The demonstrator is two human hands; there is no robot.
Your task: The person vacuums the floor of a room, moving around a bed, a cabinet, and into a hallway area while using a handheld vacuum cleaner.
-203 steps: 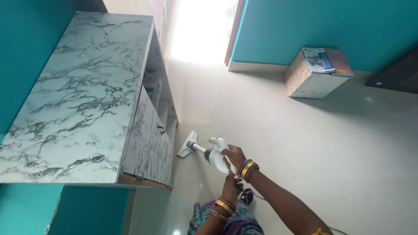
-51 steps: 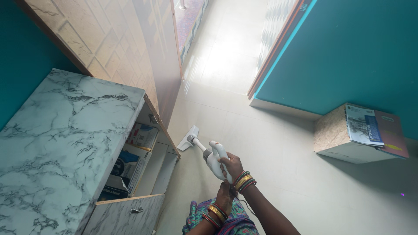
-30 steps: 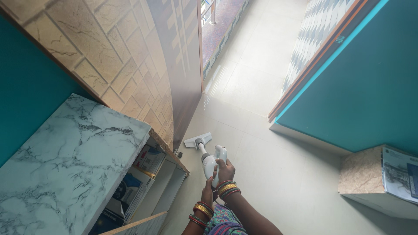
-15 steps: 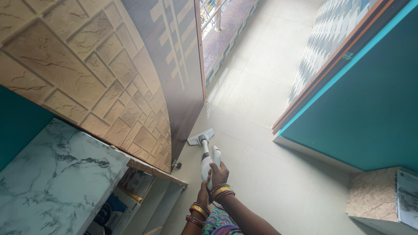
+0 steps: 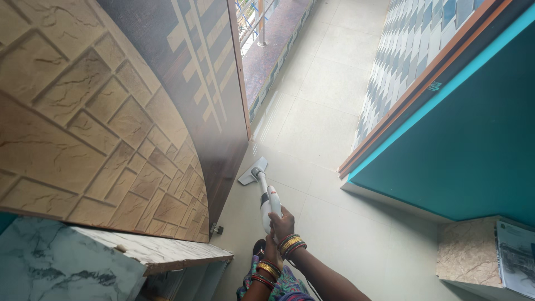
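Both hands wrap the near end of a white handheld vacuum cleaner (image 5: 268, 202): the right hand (image 5: 282, 222) is closed tight around its handle, fingers curled over the top, while the left hand (image 5: 271, 245) clasps the same grip just below and nearer the body, though how fully its fingers close is hidden behind the right wrist. Stacked red and gold bangles (image 5: 290, 244) ring both wrists. From the hands the vacuum's body and short tube run away toward the far left, ending in a flat floor nozzle (image 5: 253, 170) that rests on the pale tiled floor (image 5: 329, 223), just beside the foot of a tall door (image 5: 134, 111) faced with brown stone-pattern panels (it fills most of the left of the view). At near left lies a marble-patterned cabinet top (image 5: 67, 262). On the right stands a teal wall (image 5: 473, 134), and at the near right corner a small box-shaped stand (image 5: 465, 259) carries a booklet (image 5: 515, 259). Beyond the nozzle the tiles continue far into a bright passage.
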